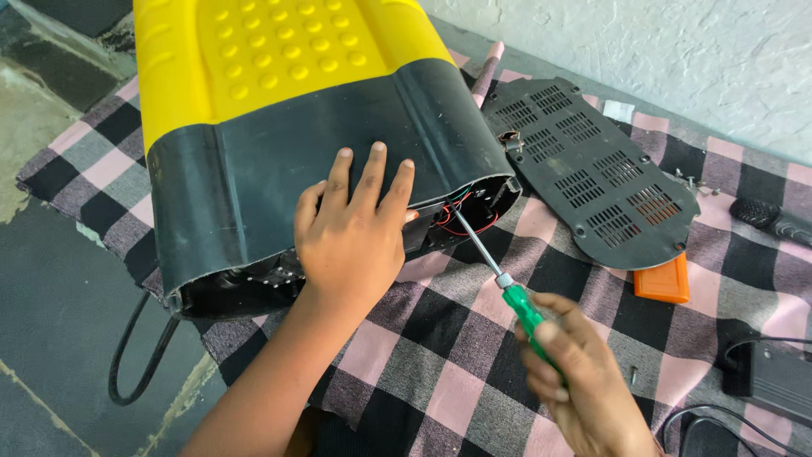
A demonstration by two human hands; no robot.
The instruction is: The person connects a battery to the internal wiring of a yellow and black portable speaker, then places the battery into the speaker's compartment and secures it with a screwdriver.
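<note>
Checked pink-grey cloth (pixel 440 355) underlies work; my left hand (pixel 355 233) flat, ungripping, steadies yellow-black plastic casing (pixel 279 110); right hand (pixel 584 381) clasps green-handled screwdriver (pixel 499 275), tip inside open end.

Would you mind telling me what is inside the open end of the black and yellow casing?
Inside the casing, red wires show where the screwdriver tip enters. The left hand and shadow hide the rest.

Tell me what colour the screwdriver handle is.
Green: the screwdriver has a translucent green handle, gripped in the right hand. It shows best in the head view.
</note>
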